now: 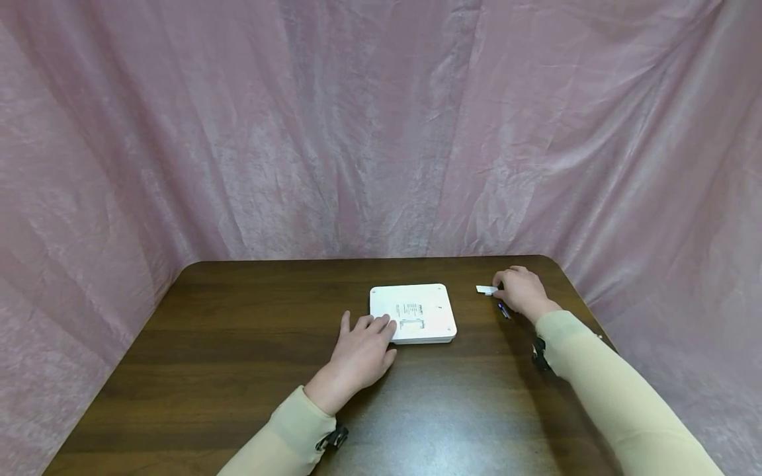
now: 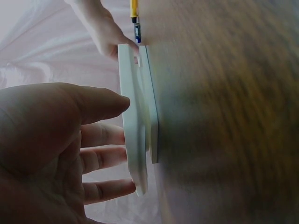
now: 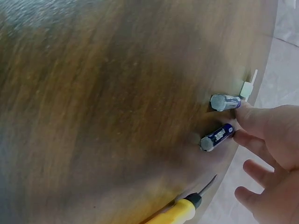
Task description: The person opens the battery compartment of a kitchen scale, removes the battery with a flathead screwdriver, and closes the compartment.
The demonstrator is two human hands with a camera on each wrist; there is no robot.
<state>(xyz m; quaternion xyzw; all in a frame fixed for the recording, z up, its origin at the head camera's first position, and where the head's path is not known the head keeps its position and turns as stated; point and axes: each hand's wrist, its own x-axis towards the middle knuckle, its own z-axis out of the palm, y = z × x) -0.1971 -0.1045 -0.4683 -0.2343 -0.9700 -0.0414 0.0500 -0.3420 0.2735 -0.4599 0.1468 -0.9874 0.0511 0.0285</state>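
A white, flat, square device (image 1: 425, 309), which looks like an upturned kitchen scale, lies on the table with printed text and a rectangular recess facing up. My left hand (image 1: 364, 347) rests its straight fingers on the device's near left corner, and the thumb touches its side in the left wrist view. On the right, my right hand (image 1: 522, 291) reaches down by a small white plastic piece (image 1: 485, 289). The right wrist view has the thumb at one battery (image 3: 225, 102) and the index finger at the end of another battery (image 3: 217, 137); whether either is pinched is unclear.
A yellow-handled screwdriver (image 3: 180, 211) lies beside the batteries, near my right hand. The dark brown wooden table (image 1: 238, 330) ends at a rounded back edge, with a pink curtain (image 1: 381, 132) hanging behind it.
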